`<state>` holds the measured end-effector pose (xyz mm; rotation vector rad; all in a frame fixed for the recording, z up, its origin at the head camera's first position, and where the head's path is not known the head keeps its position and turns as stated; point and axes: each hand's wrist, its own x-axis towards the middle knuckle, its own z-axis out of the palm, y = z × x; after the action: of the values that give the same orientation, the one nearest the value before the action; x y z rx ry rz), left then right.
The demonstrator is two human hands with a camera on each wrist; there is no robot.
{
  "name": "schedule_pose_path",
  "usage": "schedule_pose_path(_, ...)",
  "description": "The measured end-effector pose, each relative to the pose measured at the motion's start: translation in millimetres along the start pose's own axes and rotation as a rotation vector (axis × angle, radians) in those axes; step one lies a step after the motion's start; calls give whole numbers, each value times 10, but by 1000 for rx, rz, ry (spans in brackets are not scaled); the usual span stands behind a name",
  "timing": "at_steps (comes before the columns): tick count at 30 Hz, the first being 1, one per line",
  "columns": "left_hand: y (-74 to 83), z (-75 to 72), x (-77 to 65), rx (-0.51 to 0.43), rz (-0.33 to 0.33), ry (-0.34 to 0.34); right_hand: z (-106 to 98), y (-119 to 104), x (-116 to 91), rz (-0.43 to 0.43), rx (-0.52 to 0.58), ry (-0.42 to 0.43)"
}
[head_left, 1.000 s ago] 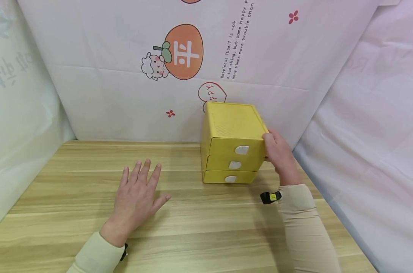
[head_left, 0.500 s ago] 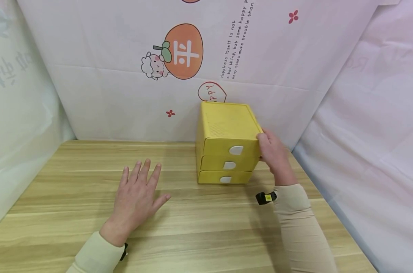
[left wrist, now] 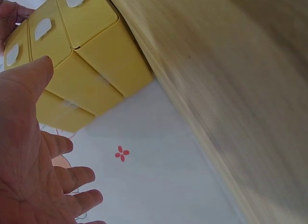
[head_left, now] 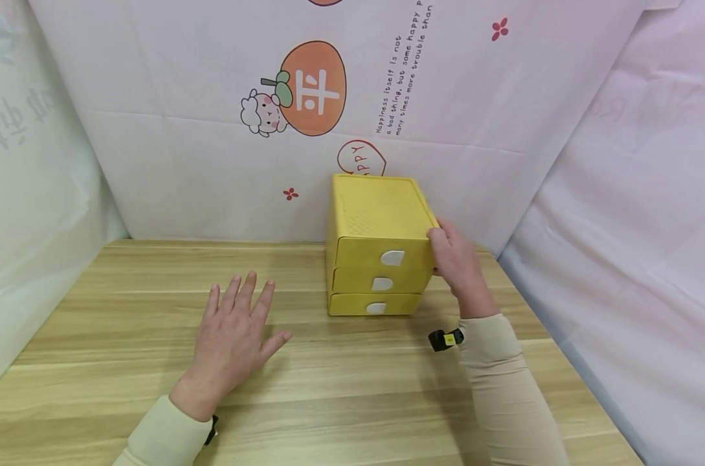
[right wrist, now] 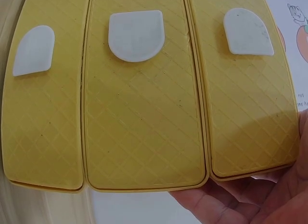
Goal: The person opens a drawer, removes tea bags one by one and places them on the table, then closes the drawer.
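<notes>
- Unit: yellow plastic box-shaped cabinet w/ three stacked drawers, each w/ a white rounded tab. Pos.: upright at rear of the pale wood-grain table, in front of the white printed cloth; contact w/ cloth: can't tell from here.
- Bare R hand: clamped on cabinet's upper R front corner. Thumb at top edge; other fingers bent along R side wall.
- Bare L hand: fingers straight, spread apart, holding nothing. Contact w/ table: can't tell.
- Key relation: cabinet lies immediately L of R-hand fingers, touching; fwd and R of L-hand fingertips, w/ bare tabletop between. R hand is nearer.
- Axis: drawer fronts run long side L–R, facing the person; overall long axis of cabinet can't be judged.
- Drawers: all three look closed; neither hand is on a tab.
</notes>
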<state>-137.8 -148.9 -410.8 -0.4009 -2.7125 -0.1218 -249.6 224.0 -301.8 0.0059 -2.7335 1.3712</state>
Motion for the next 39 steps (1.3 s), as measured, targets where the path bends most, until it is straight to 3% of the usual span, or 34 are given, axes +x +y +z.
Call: schedule_pose_path(39, -14, 15, 6, -37, -1, 0, 310, -212, -60, -28, -14, -24)
